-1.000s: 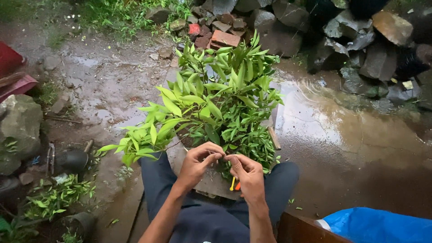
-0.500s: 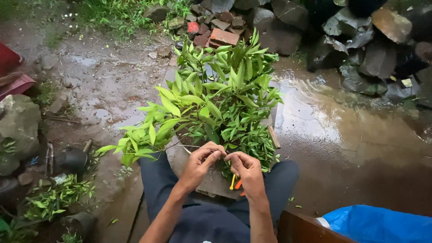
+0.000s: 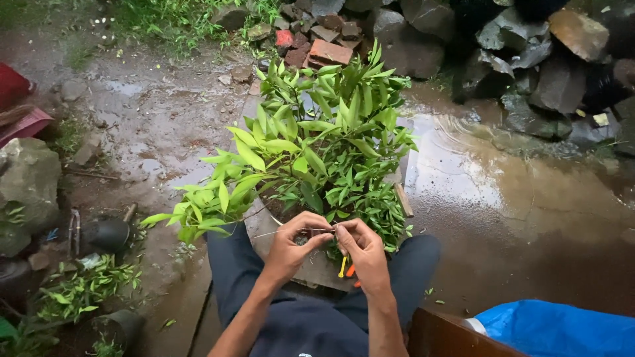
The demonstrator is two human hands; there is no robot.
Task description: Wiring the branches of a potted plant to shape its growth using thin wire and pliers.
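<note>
From the head camera I look down on both of my hands working at the base of a leafy potted plant (image 3: 317, 145) that sits on a flat stone slab (image 3: 311, 268) between my knees. My left hand (image 3: 291, 248) has its fingers pinched closed on a thin strand of wire (image 3: 291, 231), which runs out to the left past the thumb toward the lower leaves. My right hand (image 3: 360, 248) is just beside it, fingertips nearly touching the left, and it is pinched on the same wire at its other end; neither hand is loose. The wire lies level, right in front of the plant's stem and just above the slab. Under my right hand a tool with yellow and orange handles (image 3: 345, 268) rests on the slab, partly hidden by my palm. The ground around me is wet mud, with a brown puddle (image 3: 503, 192) to the right. Dark rocks (image 3: 529, 59) and a few red bricks (image 3: 327, 49) pile up beyond the plant. A blue tarp (image 3: 555, 327) shows at the lower right corner, and small black pots (image 3: 106, 231) stand at the left.
</note>
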